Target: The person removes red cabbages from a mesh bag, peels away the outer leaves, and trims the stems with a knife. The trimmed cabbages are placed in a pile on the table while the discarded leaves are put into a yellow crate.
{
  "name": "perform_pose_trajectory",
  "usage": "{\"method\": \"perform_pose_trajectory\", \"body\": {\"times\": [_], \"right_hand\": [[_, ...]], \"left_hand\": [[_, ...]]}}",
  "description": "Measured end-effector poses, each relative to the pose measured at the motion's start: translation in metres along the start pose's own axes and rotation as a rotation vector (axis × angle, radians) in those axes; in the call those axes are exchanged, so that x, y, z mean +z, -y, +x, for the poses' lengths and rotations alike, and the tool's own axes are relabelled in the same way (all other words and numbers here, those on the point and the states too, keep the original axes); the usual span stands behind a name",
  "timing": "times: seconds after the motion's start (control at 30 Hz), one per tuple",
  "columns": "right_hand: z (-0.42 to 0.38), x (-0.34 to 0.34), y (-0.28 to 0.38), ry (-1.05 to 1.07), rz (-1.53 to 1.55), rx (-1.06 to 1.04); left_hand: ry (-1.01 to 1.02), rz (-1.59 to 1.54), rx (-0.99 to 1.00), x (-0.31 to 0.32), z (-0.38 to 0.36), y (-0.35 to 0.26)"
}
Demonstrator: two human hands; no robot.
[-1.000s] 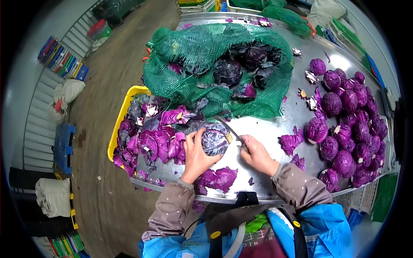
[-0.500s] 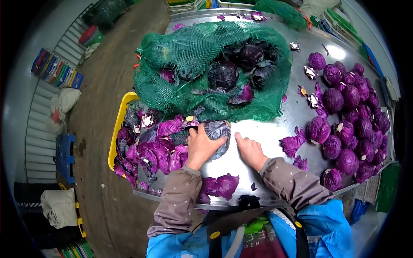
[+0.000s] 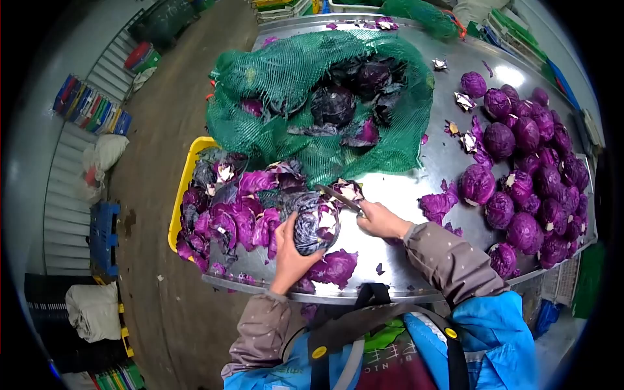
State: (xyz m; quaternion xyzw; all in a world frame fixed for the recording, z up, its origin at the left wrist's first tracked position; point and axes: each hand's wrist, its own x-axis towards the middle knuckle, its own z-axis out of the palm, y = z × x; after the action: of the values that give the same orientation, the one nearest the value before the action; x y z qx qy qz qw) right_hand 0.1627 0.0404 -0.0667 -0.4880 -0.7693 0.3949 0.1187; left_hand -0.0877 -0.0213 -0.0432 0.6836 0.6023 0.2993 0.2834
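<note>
My left hand grips a red cabbage with dark, greyish outer leaves. A pale cut face shows on the cabbage's right side. In my right hand is a knife, its blade pointing up and to the left, just above the cabbage. Beside the blade lies a cut-off stem piece with a white middle. Loose purple leaves rest on the metal table below the cabbage.
A green mesh bag with dark cabbages lies across the back. Trimmed red cabbages are piled at the right. A yellow crate of discarded leaves stands at the left, against the table's edge.
The cabbage has been turned so that a pale cut face shows, and has come closer to me. My left hand moved down with it. The knife and a severed stem piece are now visible.
</note>
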Motion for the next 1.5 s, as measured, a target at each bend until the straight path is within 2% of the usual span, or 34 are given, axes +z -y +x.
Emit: {"method": "perform_pose_trajectory", "body": {"times": [0.03,0.1,0.17,0.23,0.3,0.33,0.37,0.43,0.5,0.57,0.63,0.67,0.77,0.9,1.03,1.17,1.2,1.3,1.37,1.43,1.47,1.5], "right_hand": [[-0.005,0.004,0.01,-0.023,0.047,0.037],[-0.01,0.01,0.031,-0.029,0.124,0.115],[-0.014,0.019,0.047,-0.081,0.175,0.087],[-0.015,0.029,0.048,-0.084,0.175,0.057],[-0.014,0.036,0.038,-0.157,0.134,0.033],[-0.011,0.027,0.028,-0.06,0.072,0.129],[-0.008,0.023,0.013,-0.165,-0.041,0.14],[0.003,0.01,-0.004,-0.204,-0.18,0.255],[0.005,0.007,-0.01,-0.23,-0.153,0.169],[0.0,-0.002,0.0,-0.263,-0.119,0.098],[-0.019,-0.031,0.042,-0.231,0.15,0.097],[-0.026,-0.034,0.052,-0.233,0.079,0.103],[-0.04,-0.022,0.055,-0.42,-0.046,-0.139],[-0.047,-0.011,0.053,-0.35,-0.048,-0.023],[-0.035,0.003,0.047,-0.457,-0.128,0.006],[-0.016,0.002,0.039,-0.422,-0.243,0.08],[-0.007,0.006,0.023,-0.454,-0.16,0.054],[0.017,-0.012,0.006,-0.189,-0.192,0.262],[0.014,-0.009,0.013,-0.203,-0.124,0.268],[0.016,-0.001,0.009,-0.288,0.102,0.127],[0.013,0.001,0.012,-0.322,0.169,0.11],[0.007,0.003,0.013,-0.327,0.171,0.109]], "left_hand": [[0.041,0.011,-0.077,-0.008,-0.008,0.002],[0.102,0.041,-0.111,-0.026,-0.016,-0.004],[0.051,0.032,-0.131,-0.023,-0.011,-0.014],[-0.103,0.039,-0.152,-0.008,0.0,-0.027],[-0.185,0.049,-0.157,0.02,0.006,-0.024],[-0.182,-0.021,-0.207,0.022,0.006,-0.027],[-0.178,-0.088,-0.25,0.022,0.009,-0.029],[-0.155,-0.062,-0.243,0.02,0.008,-0.027],[-0.127,-0.142,-0.118,0.018,0.011,-0.012],[-0.147,-0.405,-0.162,0.026,0.007,0.015],[-0.107,-0.57,-0.197,0.028,0.003,0.0],[-0.092,-0.597,-0.202,0.036,0.003,-0.004],[-0.101,-0.327,-0.173,0.049,0.006,-0.03],[-0.093,-0.291,-0.163,0.05,0.012,-0.041],[-0.101,-0.234,-0.16,0.052,0.013,-0.045],[-0.113,-0.148,-0.133,0.057,0.014,-0.049],[-0.11,-0.132,-0.13,0.058,0.015,-0.049],[-0.067,-0.093,-0.052,0.055,0.014,-0.045],[0.046,-0.362,-0.069,0.041,0.019,-0.009],[0.202,-0.525,-0.051,0.019,0.026,0.018],[0.206,-0.342,-0.003,0.012,0.023,0.014],[0.207,-0.339,0.001,0.006,0.018,0.003]]}}
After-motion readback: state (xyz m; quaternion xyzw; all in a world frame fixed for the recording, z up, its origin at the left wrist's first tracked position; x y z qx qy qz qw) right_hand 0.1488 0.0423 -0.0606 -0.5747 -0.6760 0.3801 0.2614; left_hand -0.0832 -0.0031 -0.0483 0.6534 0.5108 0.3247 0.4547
